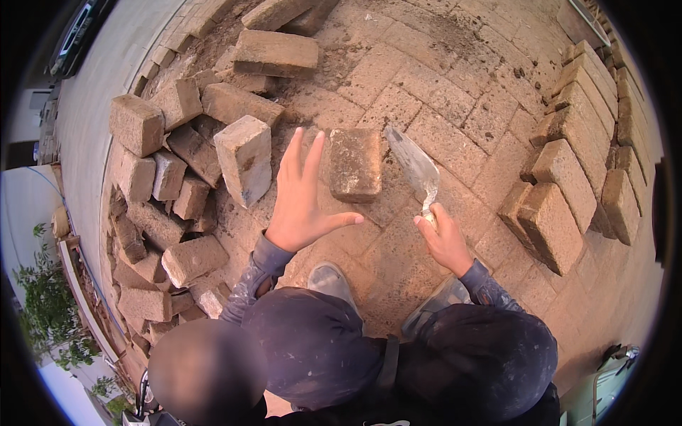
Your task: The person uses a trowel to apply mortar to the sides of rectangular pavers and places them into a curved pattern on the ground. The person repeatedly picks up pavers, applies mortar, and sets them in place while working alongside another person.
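A rough brown paving brick (355,162) lies on the paved ground in front of me. Just left of it, my left hand (302,192) is held with its fingers stretched and the thumb pointing toward the brick's near end; nothing is in it. My right hand (443,236) grips the handle of a pointed trowel (414,165), whose grey, worn blade reaches up and left past the brick's right side. Left of my left hand stands a paler brick (244,157) on the ground, beside the heap.
A loose heap of bricks (145,304) spreads along my left. Stacked bricks (568,177) stand in leaning rows on the right. Dirt crumbs (458,32) lie over the pavers ahead. My shoes (331,278) are close below my hands. A vehicle (74,35) shows at the upper left.
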Demonstrator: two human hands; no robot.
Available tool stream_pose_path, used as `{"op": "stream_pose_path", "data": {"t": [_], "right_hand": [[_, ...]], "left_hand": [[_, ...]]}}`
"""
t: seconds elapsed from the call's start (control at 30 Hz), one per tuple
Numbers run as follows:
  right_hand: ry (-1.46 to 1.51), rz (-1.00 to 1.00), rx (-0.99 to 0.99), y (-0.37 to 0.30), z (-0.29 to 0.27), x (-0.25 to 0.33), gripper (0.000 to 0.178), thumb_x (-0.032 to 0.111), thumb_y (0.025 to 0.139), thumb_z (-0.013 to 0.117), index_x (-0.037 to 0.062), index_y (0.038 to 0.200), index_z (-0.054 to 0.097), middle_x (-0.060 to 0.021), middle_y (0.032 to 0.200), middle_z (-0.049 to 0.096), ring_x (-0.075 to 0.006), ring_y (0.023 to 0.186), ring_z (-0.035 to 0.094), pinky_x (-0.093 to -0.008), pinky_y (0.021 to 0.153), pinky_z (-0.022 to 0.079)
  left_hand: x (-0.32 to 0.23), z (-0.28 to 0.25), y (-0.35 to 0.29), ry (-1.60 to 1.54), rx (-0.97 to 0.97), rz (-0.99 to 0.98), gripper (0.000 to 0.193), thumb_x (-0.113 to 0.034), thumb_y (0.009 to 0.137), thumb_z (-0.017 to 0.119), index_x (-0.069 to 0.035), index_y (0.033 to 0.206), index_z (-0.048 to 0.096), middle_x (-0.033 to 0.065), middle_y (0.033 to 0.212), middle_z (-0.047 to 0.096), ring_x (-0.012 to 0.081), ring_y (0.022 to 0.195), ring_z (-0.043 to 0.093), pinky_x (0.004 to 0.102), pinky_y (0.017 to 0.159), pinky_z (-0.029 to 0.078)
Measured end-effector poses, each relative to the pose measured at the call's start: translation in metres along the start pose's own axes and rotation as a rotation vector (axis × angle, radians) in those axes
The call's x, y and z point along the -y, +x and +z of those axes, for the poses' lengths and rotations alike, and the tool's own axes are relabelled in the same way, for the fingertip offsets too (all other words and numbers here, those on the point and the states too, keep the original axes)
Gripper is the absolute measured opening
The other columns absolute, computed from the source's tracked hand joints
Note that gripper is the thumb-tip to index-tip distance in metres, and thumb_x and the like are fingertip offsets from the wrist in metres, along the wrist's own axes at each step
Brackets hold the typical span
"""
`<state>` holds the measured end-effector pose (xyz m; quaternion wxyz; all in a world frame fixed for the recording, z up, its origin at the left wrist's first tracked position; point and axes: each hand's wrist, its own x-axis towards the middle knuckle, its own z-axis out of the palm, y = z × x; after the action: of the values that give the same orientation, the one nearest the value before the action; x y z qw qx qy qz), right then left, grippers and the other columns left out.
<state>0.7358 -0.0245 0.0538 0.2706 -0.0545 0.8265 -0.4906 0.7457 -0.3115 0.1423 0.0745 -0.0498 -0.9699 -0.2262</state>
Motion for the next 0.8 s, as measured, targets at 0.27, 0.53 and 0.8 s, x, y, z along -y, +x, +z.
{"op": "stream_pose_path", "data": {"t": [0.27,0.53,0.8], "right_hand": [[0.126,-0.176,-0.031,-0.011,0.045,0.016,0.035,0.029,0.097,0.06,-0.0037,0.108,0.05,-0.0287,0.074,0.061,-0.0451,0.074,0.066,-0.0507,0.061,0.047],[-0.008,-0.106,0.023,0.044,0.021,-0.004,0.031,0.028,0.098,0.058,-0.0009,0.102,0.048,-0.0263,0.07,0.06,-0.048,0.068,0.061,-0.0516,0.06,0.045],[0.152,-0.163,-0.064,0.023,0.032,0.003,0.03,0.029,0.098,0.056,-0.001,0.098,0.049,-0.0261,0.066,0.06,-0.0454,0.064,0.062,-0.0522,0.058,0.045]], "left_hand": [[0.005,-0.003,0.038,0.023,0.275,0.089,0.108,-0.042,0.063,0.09,-0.002,0.148,0.038,0.0193,0.132,0.051,0.0369,0.122,0.052,0.0441,0.104,0.043],[-0.016,0.017,0.033,0.074,0.09,-0.16,0.1,-0.047,0.067,0.088,-0.014,0.15,0.043,0.0217,0.122,0.053,0.0363,0.109,0.058,0.0452,0.096,0.046],[0.026,0.003,0.056,0.069,0.116,-0.52,0.079,-0.057,0.085,0.073,-0.003,0.139,0.052,0.0276,0.127,0.06,0.0389,0.117,0.061,0.0433,0.098,0.049]]}}
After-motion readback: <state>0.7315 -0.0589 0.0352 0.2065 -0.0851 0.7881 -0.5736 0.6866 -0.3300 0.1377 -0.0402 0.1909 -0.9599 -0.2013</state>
